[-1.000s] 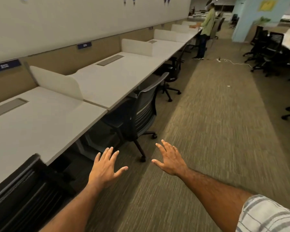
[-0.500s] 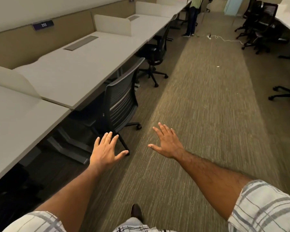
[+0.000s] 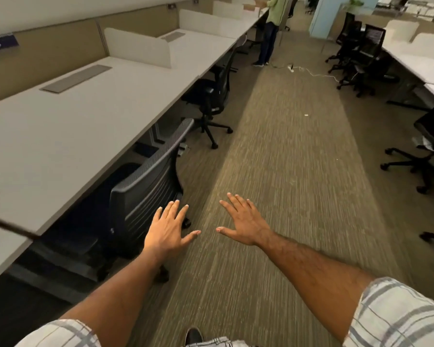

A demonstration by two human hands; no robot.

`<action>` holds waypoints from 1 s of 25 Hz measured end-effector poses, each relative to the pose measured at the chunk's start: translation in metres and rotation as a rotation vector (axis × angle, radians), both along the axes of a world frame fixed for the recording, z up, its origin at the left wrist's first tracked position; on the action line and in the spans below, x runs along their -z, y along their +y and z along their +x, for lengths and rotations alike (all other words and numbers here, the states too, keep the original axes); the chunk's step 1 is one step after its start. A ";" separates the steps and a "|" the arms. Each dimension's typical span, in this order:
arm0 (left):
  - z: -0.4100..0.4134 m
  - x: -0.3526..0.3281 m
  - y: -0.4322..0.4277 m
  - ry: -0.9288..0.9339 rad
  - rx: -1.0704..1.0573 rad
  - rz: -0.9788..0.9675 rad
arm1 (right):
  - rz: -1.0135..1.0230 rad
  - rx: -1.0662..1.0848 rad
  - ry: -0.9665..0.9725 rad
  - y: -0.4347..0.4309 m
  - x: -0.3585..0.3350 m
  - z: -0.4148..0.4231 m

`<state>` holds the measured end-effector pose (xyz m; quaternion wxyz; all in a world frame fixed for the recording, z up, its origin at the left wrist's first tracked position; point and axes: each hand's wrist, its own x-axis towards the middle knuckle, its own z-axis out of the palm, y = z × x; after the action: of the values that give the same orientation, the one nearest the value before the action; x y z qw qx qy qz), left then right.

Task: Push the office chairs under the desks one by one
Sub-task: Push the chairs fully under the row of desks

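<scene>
Head view, looking down an office aisle. Left hand is flat, fingers straight and spread, palm down, nothing gripped. Its fingertips overlap the lower right side of the nearest chair backrest; can't tell if they actually touch. Right hand is also flat, fingers splayed, holding nothing, over bare carpet just right of the left hand, apart from any chair. Both forearms are stretched forward, with plaid short sleeves at the bottom corners.

Nearest chair: grey mesh back, seat tucked under the front edge of the long white desk, backrest top just beside that edge, angled. Second chair, black, is further along the same front edge, with its seat partly under and its wheeled base out on the carpet.

On the desk: white divider panels across the top, grey cable hatch toward the back edge. A blue number plate is on the wall panel behind; the digits are blurred.

At the far end of the desk row a person in a green top stands at the front edge. A white power strip with trailing cord lies on the floor near their feet. A group of black chairs sits beside the right-hand desks, and one more black chair is at the right frame edge. A dark shoe shows at the bottom centre.
</scene>
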<state>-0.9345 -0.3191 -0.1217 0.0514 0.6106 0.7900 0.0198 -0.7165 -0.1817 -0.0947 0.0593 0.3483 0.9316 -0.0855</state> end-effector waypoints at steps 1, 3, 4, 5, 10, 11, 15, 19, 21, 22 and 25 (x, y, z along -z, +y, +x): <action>-0.012 -0.012 0.027 0.026 0.033 0.031 | 0.021 -0.002 0.028 0.025 -0.010 -0.016; -0.037 -0.040 0.073 0.102 0.070 0.085 | 0.062 -0.025 0.088 0.071 -0.028 -0.049; -0.048 -0.051 0.090 0.142 0.064 0.124 | 0.077 -0.036 0.111 0.090 -0.034 -0.063; -0.062 -0.062 0.108 0.175 0.040 0.165 | 0.085 -0.056 0.128 0.111 -0.041 -0.080; -0.144 -0.085 0.159 0.191 -0.221 0.268 | 0.102 -0.223 0.257 0.214 -0.059 -0.178; -0.156 -0.083 0.159 0.191 -0.278 0.253 | 0.094 -0.263 0.271 0.230 -0.060 -0.198; -0.168 -0.070 0.140 0.173 -0.541 0.136 | 0.020 -0.478 0.250 0.280 -0.057 -0.270; -0.143 -0.059 0.101 0.015 -0.818 0.006 | -0.027 -0.712 0.197 0.303 -0.053 -0.317; -0.126 -0.052 0.088 -0.143 -0.940 0.012 | -0.056 -0.761 0.106 0.311 -0.046 -0.334; -0.119 -0.052 0.086 -0.201 -0.979 0.034 | -0.095 -0.783 0.034 0.315 -0.044 -0.342; -0.110 -0.060 0.096 -0.283 -0.994 0.024 | -0.075 -0.850 -0.078 0.325 -0.032 -0.346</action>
<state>-1.0445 -0.2228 -0.0617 0.1353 0.1535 0.9697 0.1333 -1.0628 0.1437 -0.0627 0.1372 -0.0658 0.9856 -0.0738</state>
